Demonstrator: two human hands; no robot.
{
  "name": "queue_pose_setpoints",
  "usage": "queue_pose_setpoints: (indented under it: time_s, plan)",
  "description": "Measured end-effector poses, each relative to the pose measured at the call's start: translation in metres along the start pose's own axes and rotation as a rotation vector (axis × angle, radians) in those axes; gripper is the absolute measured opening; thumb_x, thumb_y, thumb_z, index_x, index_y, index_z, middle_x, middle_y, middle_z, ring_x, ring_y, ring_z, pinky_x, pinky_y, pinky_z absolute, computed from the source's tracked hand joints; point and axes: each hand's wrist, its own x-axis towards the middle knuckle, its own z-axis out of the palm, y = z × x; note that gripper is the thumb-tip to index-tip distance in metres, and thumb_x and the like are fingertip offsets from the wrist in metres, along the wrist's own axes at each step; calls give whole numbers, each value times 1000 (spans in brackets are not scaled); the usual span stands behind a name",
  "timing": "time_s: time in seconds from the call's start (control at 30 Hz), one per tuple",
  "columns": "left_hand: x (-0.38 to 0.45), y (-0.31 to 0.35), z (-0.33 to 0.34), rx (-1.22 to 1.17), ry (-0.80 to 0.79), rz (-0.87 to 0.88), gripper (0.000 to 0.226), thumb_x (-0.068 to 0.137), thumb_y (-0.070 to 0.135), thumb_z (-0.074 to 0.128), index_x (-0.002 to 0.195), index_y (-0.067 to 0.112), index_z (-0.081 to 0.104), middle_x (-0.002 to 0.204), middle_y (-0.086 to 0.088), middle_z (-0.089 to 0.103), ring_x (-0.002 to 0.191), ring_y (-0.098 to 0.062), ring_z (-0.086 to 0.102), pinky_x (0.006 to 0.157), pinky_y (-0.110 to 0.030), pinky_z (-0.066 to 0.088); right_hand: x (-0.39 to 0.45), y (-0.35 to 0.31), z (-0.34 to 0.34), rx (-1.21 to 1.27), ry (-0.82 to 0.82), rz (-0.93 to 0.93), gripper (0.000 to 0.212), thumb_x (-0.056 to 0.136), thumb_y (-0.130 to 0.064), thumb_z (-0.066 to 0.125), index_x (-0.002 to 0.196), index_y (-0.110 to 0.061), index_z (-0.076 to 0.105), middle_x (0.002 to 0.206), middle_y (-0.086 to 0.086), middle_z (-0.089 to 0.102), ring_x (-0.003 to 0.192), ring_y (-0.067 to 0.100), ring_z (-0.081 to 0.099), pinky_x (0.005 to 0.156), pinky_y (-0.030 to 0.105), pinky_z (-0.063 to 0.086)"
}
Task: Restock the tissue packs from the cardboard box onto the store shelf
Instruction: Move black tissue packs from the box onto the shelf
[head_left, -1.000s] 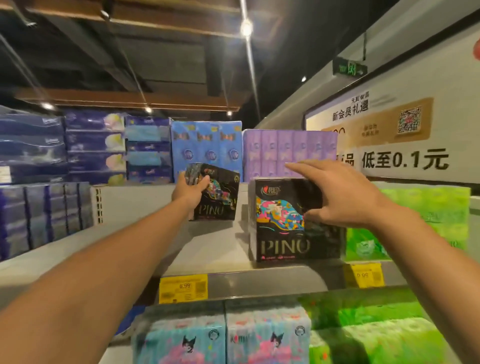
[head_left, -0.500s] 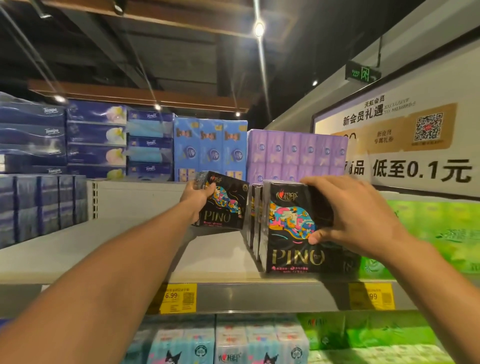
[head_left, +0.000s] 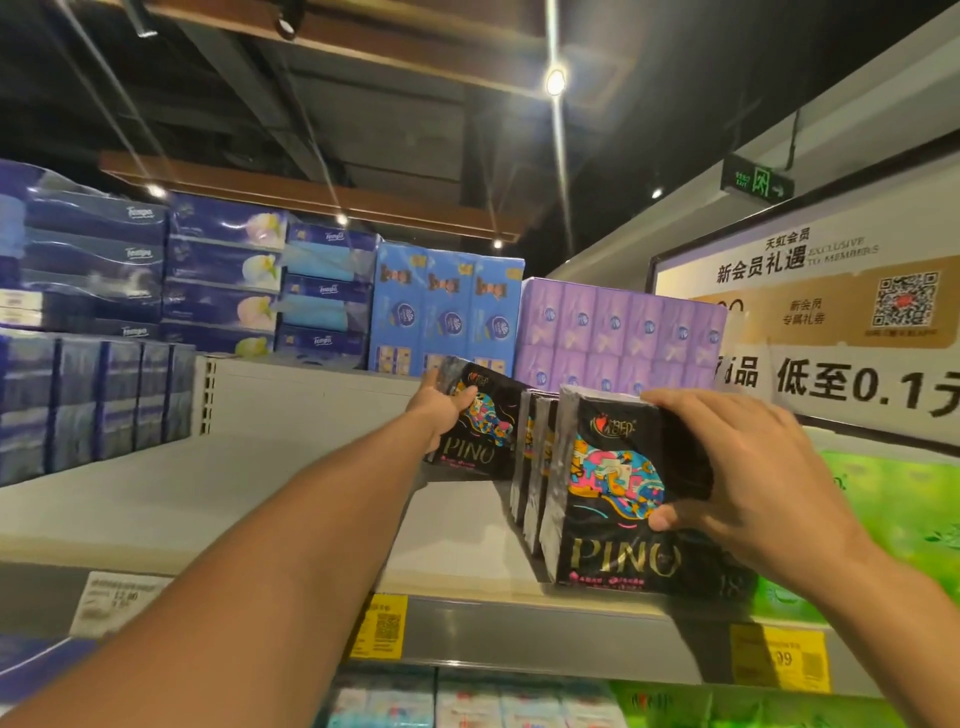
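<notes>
Gripping the front PINO tissue pack (head_left: 613, 499) at the shelf (head_left: 218, 499) lip, the right hand (head_left: 748, 478) has its fingers (head_left: 691, 410) curled over the top and thumb pinching the face. Risk: this pack stands close to the front edge; a forward nudge could tip it off. Directly behind it stands a row of PINO packs (head_left: 530, 467) on edge; sideways pressure might topple them. Farther back, the left hand (head_left: 441, 402) pinches a tilted PINO pack (head_left: 480, 426), which may snag the row going in. Cardboard box not in view.
</notes>
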Motion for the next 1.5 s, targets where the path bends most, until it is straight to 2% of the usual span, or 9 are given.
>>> queue_pose_setpoints:
  time_s: [0.2, 0.33, 0.57, 0.63, 0.73, 0.87, 1.0, 1.13, 1.5]
  plan:
    - [31, -16, 5, 58, -141, -76, 72, 93, 40, 66, 148, 27, 22, 132, -17, 58, 105, -36, 66, 83, -58, 57, -8, -8, 14, -5, 65, -29, 110, 33, -51, 93, 133, -25, 56, 127, -6, 62, 112, 23, 55, 95, 35, 33]
    - [9, -7, 13, 163, -152, -203, 23, 103, 36, 51, 111, 14, 50, 96, -13, 65, 71, -24, 63, 49, -31, 53, -7, -5, 17, -7, -2, 6, 112, 31, -64, 88, 132, -28, 54, 126, -6, 63, 112, 25, 59, 93, 33, 32]
    - [16, 20, 38, 102, -138, -87, 46, 105, 43, 36, 123, 6, 56, 102, -12, 67, 87, -27, 65, 54, -29, 40, 10, -6, 4, 12, -195, 35, 108, 32, -71, 84, 129, -39, 50, 122, -12, 60, 103, 22, 55, 83, 38, 42]
    - [20, 17, 50, 59, -177, -39, 56, 106, 48, 29, 139, 8, 47, 131, -9, 59, 121, -33, 57, 77, -32, 50, 12, -7, 1, 22, -228, 38, 109, 34, -71, 84, 132, -40, 48, 125, -14, 57, 106, 20, 53, 86, 37, 42]
    - [27, 7, 66, 40, -226, -37, 72, 98, 65, 23, 150, 18, 38, 150, -13, 47, 132, -33, 49, 111, -50, 36, 14, -9, 0, 13, -247, 46, 110, 35, -70, 85, 134, -40, 46, 125, -15, 56, 109, 19, 51, 87, 35, 41]
    - [24, 0, 84, -154, -305, -132, 79, 96, 72, 22, 127, 12, 63, 104, -16, 74, 85, -27, 74, 77, -35, 58, 13, -10, 1, 0, -252, 49, 111, 36, -72, 84, 135, -41, 44, 127, -15, 55, 113, 19, 50, 90, 36, 41]
    - [30, -8, 94, -315, -278, -181, 81, 92, 76, 27, 119, 10, 68, 107, -18, 74, 102, -37, 71, 103, -51, 49, 14, -10, 2, -18, -254, 56, 112, 35, -72, 84, 136, -39, 45, 126, -13, 56, 110, 21, 51, 87, 36, 40]
    - [11, 2, 94, -412, -258, -168, 73, 93, 74, 31, 101, 11, 68, 97, -19, 76, 98, -39, 69, 103, -54, 47, 13, -11, 2, -23, -251, 58, 112, 38, -70, 85, 136, -39, 43, 128, -12, 56, 110, 21, 51, 88, 37, 40]
    - [58, -30, 112, -343, -186, -190, 103, 67, 95, 36, 124, 15, 63, 113, -18, 72, 105, -44, 67, 102, -60, 46, 17, -16, 3, -58, -273, 60, 111, 40, -68, 85, 137, -38, 39, 126, -11, 53, 111, 23, 50, 91, 38, 41]
